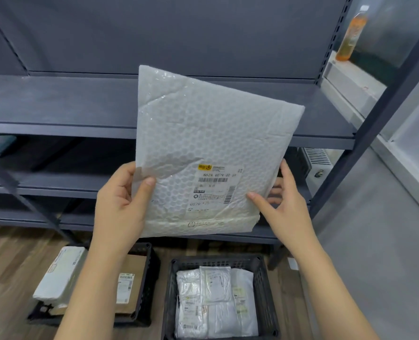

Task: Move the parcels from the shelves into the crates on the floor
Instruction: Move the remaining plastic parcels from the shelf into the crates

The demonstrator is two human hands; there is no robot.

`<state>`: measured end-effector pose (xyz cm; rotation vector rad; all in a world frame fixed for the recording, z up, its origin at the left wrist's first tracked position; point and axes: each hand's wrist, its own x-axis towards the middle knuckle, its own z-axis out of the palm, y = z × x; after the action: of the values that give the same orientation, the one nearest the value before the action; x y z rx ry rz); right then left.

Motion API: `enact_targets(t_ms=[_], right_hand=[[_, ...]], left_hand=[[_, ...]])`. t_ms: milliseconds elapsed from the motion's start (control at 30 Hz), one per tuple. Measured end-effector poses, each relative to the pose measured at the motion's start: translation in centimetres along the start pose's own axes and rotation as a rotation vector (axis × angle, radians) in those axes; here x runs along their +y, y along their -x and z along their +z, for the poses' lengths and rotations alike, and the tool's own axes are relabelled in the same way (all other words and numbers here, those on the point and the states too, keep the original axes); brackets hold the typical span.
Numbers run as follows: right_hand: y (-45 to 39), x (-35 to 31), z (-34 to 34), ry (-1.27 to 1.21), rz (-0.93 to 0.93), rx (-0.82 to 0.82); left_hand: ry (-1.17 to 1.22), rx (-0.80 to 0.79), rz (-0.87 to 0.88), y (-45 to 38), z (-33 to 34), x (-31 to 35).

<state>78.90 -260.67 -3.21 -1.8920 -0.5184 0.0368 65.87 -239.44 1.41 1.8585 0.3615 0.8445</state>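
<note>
We held one bubble-wrap parcel upright: left hand pinching its 8 o'clock corner, right hand gripping its 4 o'clock edge. Two black crates lay at 6 o'clock.

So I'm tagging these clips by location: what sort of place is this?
Probably a parcel storeroom or small sorting room: dark metal shelving, a labelled bubble mailer held in both hands, and black crates of parcels on a wood floor.
</note>
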Motion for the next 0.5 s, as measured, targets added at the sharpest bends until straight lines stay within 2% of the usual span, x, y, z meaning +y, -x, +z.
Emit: enact_targets(t_ms=[100,200,267,367,500], right_hand=[[-0.4,-1.2,-0.5,0.021,-0.047,0.058],[-0.8,-2.4,-1.0,0.048,-0.047,0.082],[-1.2,-3.1,-1.1,0.064,-0.047,0.101],[-1.5,-4.4,-1.2,0.118,-0.100,0.153],[-1.6,-6.3,-1.4,0.220,-0.154,0.205]], left_hand=[[-0.273,0.049,0.069,-0.5,-0.3,-0.1],[-0.543,-0.022,0.078,-1.0,-0.6,-0.1],[-0.585,-0.029,0.042,-0.9,-0.5,0.3],[-0.526,0.046,0.020,-0.9,-0.6,1.1],[-0.595,0.128,0.125,-1.2,-0.9,2.2]])
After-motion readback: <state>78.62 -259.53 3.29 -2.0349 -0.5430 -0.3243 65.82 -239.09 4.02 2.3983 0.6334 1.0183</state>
